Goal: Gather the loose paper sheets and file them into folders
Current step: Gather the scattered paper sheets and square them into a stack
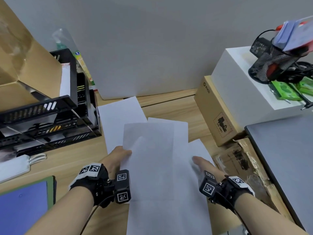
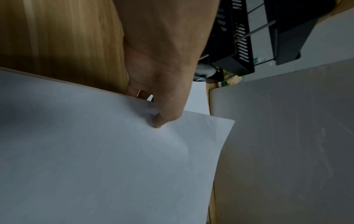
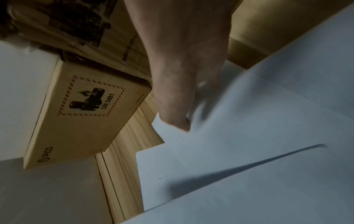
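Several white paper sheets lie overlapped on the wooden desk [image 1: 76, 155]. My left hand [image 1: 125, 153] pinches the left edge of the top sheet [image 1: 152, 158], lifted off the desk; in the left wrist view the thumb of my left hand [image 2: 159, 119] is on top of the top sheet [image 2: 105, 159], with the fingers hidden under it. My right hand [image 1: 199, 161] rests with straight fingers on the right-hand sheet [image 1: 201, 148]. The right wrist view shows my right hand [image 3: 184, 121] on that right-hand sheet [image 3: 249, 128], blurred. A blue folder [image 1: 23, 206] lies at the lower left.
A black stacked file tray [image 1: 42, 112] stands at the left, with a cardboard box [image 1: 25, 65] behind it. On the right are a PICO carton [image 1: 218, 112], a white box [image 1: 254, 85] bearing a mesh pen holder [image 1: 274, 65], and a closed grey laptop [image 1: 288, 158].
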### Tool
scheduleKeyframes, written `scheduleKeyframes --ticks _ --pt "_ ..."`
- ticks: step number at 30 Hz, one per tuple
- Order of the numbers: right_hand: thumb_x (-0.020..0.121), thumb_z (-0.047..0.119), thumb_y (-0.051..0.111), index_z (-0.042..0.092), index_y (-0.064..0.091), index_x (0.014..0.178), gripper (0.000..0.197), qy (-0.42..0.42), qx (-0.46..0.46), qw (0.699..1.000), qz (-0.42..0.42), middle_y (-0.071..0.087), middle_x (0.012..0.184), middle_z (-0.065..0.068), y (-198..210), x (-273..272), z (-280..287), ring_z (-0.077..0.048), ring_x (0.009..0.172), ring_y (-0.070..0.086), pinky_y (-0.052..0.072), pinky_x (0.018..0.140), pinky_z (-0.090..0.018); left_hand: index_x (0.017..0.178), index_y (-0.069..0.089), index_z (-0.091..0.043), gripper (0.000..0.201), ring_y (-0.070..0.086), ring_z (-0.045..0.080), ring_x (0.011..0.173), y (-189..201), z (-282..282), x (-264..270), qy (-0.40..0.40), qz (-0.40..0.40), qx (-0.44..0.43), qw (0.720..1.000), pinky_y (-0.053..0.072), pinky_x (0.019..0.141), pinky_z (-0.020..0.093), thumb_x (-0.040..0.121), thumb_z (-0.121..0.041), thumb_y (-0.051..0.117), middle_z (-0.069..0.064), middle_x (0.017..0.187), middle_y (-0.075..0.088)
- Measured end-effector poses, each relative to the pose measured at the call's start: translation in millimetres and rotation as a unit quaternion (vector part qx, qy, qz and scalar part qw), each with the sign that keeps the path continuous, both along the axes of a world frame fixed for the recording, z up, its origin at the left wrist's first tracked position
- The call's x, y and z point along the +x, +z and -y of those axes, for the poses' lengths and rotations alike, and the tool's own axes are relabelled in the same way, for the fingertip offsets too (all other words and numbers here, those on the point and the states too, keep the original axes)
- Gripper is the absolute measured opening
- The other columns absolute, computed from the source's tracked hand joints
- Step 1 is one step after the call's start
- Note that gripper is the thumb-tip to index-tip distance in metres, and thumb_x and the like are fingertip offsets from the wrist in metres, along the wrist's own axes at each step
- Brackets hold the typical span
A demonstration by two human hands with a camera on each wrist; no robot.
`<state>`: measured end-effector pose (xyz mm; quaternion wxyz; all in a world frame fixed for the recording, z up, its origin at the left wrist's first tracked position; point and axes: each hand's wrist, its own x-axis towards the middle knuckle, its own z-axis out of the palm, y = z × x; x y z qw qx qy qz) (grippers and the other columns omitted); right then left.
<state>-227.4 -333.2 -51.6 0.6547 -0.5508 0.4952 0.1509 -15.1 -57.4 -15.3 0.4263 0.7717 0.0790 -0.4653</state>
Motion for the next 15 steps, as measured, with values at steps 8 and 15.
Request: scheduleKeyframes --ticks 8,15 --pt "0.072 0.035 0.064 0.021 0.052 0.127 0.058 -0.025 -0.152 0.979 -0.137 0.046 0.135 -0.005 -32 -21 25 -0.026 0.119 0.05 0.039 0.089 -0.032 0.123 0.06 -0.002 0.049 0.067 0.037 0.102 -24 14 0 -0.032 -0.033 -0.021 0.999 0.05 0.097 0.052 0.078 -0.021 0.066 0.016 0.113 0.069" --pt "0.094 0.027 0.057 0.021 0.044 0.144 0.051 -0.043 -0.097 0.993 -0.053 0.038 0.15 0.003 -24 4 15 -0.022 0.134 0.041 0.037 0.093 -0.03 0.117 0.062 -0.006 0.024 0.072 0.028 0.093 -15 40 -20 -0.058 -0.084 -0.08 0.992 0.059 0.078 0.038 0.095 -0.013 0.056 0.012 0.106 0.073"
